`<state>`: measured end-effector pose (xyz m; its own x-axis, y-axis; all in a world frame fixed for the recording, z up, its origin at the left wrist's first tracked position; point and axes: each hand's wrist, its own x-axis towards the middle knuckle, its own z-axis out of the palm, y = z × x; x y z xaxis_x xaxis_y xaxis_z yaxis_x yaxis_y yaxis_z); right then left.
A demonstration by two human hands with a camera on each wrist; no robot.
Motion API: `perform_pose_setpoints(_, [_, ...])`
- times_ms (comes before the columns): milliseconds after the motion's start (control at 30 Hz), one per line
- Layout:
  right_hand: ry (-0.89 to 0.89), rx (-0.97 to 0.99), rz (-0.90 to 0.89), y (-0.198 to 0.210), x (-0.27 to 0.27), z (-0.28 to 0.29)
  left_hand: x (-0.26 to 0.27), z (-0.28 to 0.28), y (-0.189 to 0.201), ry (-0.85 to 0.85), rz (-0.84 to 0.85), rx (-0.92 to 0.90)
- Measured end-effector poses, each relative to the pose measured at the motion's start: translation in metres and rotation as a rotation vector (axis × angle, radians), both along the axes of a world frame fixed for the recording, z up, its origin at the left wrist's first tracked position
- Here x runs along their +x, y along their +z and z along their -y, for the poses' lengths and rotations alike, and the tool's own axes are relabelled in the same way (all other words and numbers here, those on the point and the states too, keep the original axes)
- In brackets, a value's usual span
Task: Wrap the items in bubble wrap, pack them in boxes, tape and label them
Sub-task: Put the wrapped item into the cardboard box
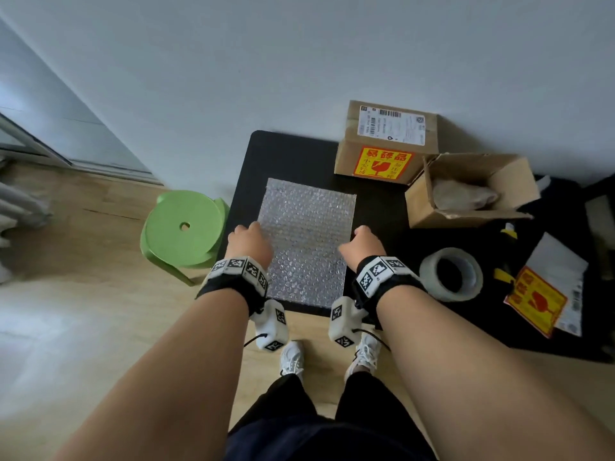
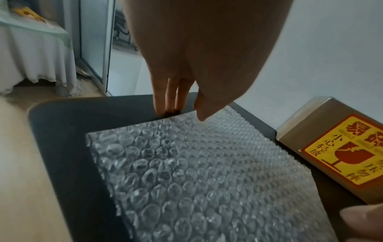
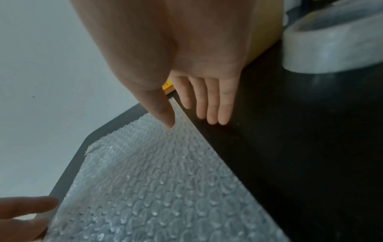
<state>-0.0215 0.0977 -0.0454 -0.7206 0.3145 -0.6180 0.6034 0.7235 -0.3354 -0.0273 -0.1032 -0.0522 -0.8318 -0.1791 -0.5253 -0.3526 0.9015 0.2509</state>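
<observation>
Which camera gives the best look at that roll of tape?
The head view. It shows the whole roll of tape lying flat on the black table, right of the right hand. The right wrist view catches only part of the roll at its top corner. The left wrist view does not show it.
</observation>
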Motion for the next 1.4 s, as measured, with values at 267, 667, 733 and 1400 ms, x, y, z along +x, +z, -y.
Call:
perform_pose_setpoints(267, [-0.185, -0.027, 0.106, -0.013, -0.009, 0.005, -0.015, -0.004, -0.009, 0.185, 0.005, 0.162])
perform_pose_setpoints(667, [-0.371, -0.397, -0.318, 0.036, -0.013, -0.019, -0.031, 0.005, -0.003, 0.408, -0.095, 0.433])
perform_pose_setpoints(733, [-0.332, -0.514, -0.364, 0.049, -0.013, -0.023, -0.033, 0.001, 0.008, 0.413, -0.145, 0.475])
perform_pose_setpoints(1400, [-0.265, -0.299, -0.504, 0.124, -0.005, -0.042, -0.035, -0.027, 0.102, 0.273, -0.372, 0.703])
